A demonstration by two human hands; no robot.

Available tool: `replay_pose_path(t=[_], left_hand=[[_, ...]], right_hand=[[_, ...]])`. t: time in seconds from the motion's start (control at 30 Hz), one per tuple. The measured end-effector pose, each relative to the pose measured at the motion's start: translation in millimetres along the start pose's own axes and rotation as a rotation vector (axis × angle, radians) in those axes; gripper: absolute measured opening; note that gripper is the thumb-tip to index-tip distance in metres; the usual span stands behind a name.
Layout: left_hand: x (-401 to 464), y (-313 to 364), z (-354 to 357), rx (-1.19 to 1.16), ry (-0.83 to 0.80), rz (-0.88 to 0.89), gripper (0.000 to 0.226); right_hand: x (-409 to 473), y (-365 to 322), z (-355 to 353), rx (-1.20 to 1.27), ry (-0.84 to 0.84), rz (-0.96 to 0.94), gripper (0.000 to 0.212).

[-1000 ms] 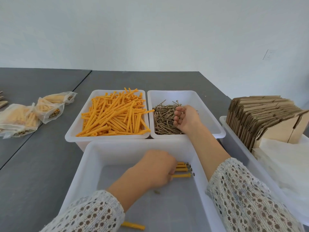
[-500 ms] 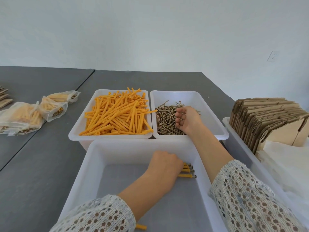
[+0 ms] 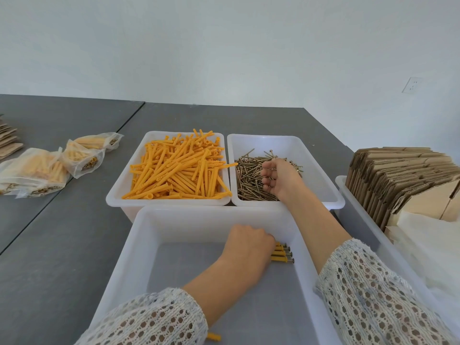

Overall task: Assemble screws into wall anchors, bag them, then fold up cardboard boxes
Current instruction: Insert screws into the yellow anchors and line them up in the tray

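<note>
My left hand (image 3: 249, 247) is inside the near white bin (image 3: 199, 225) and grips a small bunch of assembled anchors (image 3: 282, 253). Their screw heads stick out to the right of my fist. My right hand (image 3: 278, 175) reaches into the far right bin (image 3: 323, 175), fingers curled into the pile of brass screws (image 3: 249, 178). The far left bin (image 3: 119, 195) is heaped with orange wall anchors (image 3: 174, 170). One loose anchor (image 3: 213, 336) lies at the near end of the near bin.
Filled plastic bags (image 3: 37, 170) of anchors lie on the grey table at the left, with some cardboard pieces (image 3: 7, 140) behind them. A tray on the right holds flat cardboard boxes (image 3: 398, 175) and empty white bags (image 3: 423, 245).
My left hand has slid slightly right over the assembled anchors. My right hand stays in the screw pile. The view has tilted a little.
</note>
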State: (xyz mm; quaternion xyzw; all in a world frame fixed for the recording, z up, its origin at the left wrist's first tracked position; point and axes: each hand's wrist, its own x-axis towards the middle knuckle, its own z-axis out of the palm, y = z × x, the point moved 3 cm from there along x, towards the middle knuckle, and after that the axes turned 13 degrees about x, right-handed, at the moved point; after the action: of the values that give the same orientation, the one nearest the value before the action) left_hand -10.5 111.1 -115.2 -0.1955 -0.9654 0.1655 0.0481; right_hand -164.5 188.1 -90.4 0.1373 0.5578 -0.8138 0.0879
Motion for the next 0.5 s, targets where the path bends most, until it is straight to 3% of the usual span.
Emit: replay_pose_path(t=[0.23,0.3,0.43,0.5], left_hand=[[-0.4,-7.0,-8.7,-0.107,0.062,-0.016,0.022],[0.0,-16.7,-19.4,-0.144,0.176,-0.052,0.026],[-3.1,-50.5,-42.4,-0.202,0.528,-0.217,0.017],[-6.5,-71.8,-42.2,-0.211,0.608,-0.324,0.013]], right_hand=[[-2.0,-0.8,3.2,-0.113,0.022,-0.029,0.022],[-0.9,0.2,3.8,-0.217,0.049,-0.111,0.023],[2.1,0.6,5.5,-0.637,0.117,-0.449,0.02],[1.4,1.4,6.9,-0.782,0.121,-0.511,0.017]])
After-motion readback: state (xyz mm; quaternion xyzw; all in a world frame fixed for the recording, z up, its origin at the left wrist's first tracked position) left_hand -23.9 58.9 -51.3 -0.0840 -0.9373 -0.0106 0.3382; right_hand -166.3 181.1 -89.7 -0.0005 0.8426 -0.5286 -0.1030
